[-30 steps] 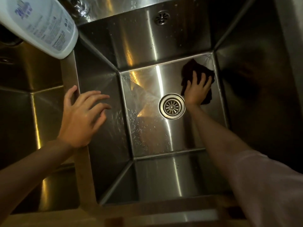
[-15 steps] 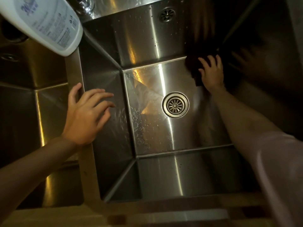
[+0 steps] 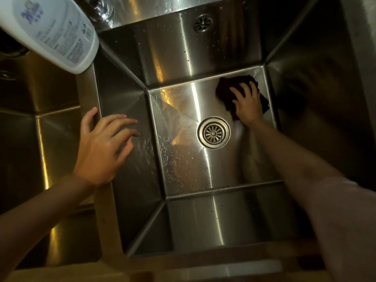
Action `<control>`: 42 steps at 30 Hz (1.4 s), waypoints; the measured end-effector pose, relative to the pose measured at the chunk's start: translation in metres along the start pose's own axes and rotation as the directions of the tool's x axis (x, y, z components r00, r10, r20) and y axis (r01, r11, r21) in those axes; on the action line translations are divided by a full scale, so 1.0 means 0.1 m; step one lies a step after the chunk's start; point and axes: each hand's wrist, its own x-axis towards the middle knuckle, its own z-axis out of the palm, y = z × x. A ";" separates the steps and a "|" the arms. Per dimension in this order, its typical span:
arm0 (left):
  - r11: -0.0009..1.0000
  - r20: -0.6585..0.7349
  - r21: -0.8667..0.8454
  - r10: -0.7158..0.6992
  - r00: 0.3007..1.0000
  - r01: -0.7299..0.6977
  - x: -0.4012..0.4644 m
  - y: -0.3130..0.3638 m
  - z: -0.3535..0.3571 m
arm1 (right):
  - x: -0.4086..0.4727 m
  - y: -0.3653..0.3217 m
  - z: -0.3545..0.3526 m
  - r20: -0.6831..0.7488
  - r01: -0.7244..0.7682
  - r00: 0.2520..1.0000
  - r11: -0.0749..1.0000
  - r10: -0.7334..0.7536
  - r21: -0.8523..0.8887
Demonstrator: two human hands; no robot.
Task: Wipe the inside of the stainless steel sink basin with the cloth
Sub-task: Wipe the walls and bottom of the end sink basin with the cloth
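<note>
I look straight down into a deep stainless steel sink basin (image 3: 183,176) with a round drain strainer (image 3: 213,132) in its floor. A dark cloth (image 3: 225,88) lies flat on the floor in the far right corner, just beyond the drain. My right hand (image 3: 247,104) presses down on the cloth with fingers spread. My left hand (image 3: 101,145) rests on the divider ridge (image 3: 109,210) at the basin's left rim, fingers apart over the left wall, holding nothing. Water droplets cover the floor left of the drain.
A white plastic bottle (image 3: 55,31) with a printed label leans over the divider at the top left. A second basin (image 3: 40,151) lies to the left. An overflow hole (image 3: 203,23) sits high on the back wall. The front counter edge (image 3: 203,269) runs along the bottom.
My right hand pushed the cloth up into the far right corner against the wall, then came back down onto the floor beside the drain. The left hand stayed on the divider.
</note>
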 end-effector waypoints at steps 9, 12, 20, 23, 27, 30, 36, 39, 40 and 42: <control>1.000 -0.013 0.012 0.005 1.000 -0.005 0.00 -0.01 0.01 | 0.14 0.18 -0.08 -0.044 -0.111 0.993 0.992 0.108 -0.063; 1.000 0.003 0.020 -0.011 1.000 0.011 0.00 -0.02 0.01 | -0.22 -0.20 0.10 -0.077 -0.445 0.890 0.892 0.450 0.079; 1.000 0.004 0.018 -0.019 1.000 0.019 -0.01 -0.03 0.03 | -0.28 -0.11 0.09 0.004 -0.129 0.992 0.991 0.129 -0.025; 1.000 -0.008 0.009 -0.017 1.000 0.017 -0.01 -0.05 0.04 | 0.15 0.28 -0.12 0.084 0.146 0.987 0.984 -0.137 -0.107; 1.000 -0.006 0.011 -0.011 1.000 0.011 -0.02 -0.06 0.06 | 0.49 0.54 -0.32 0.098 0.168 0.983 0.973 -0.154 -0.156; 1.000 -0.007 0.018 -0.013 1.000 0.014 -0.02 -0.07 0.07 | 0.35 0.35 -0.21 0.025 -0.046 0.998 0.986 0.050 -0.158; 1.000 0.003 0.003 -0.031 1.000 0.031 -0.01 -0.05 0.04 | -0.49 -0.18 0.12 -0.045 -0.486 0.873 0.874 0.485 0.006; 1.000 -0.008 -0.011 -0.024 1.000 0.024 0.00 -0.03 0.01 | -0.78 -0.41 0.25 -0.008 -0.485 0.875 0.874 0.485 -0.025; 1.000 -0.009 -0.012 -0.021 1.000 0.021 -0.01 -0.02 0.01 | -0.79 -0.43 0.25 0.006 -0.445 0.895 0.895 0.445 -0.032; 1.000 -0.011 -0.013 -0.022 1.000 0.022 -0.01 -0.03 0.01 | -0.69 -0.35 0.19 0.021 -0.337 0.941 0.940 0.339 -0.050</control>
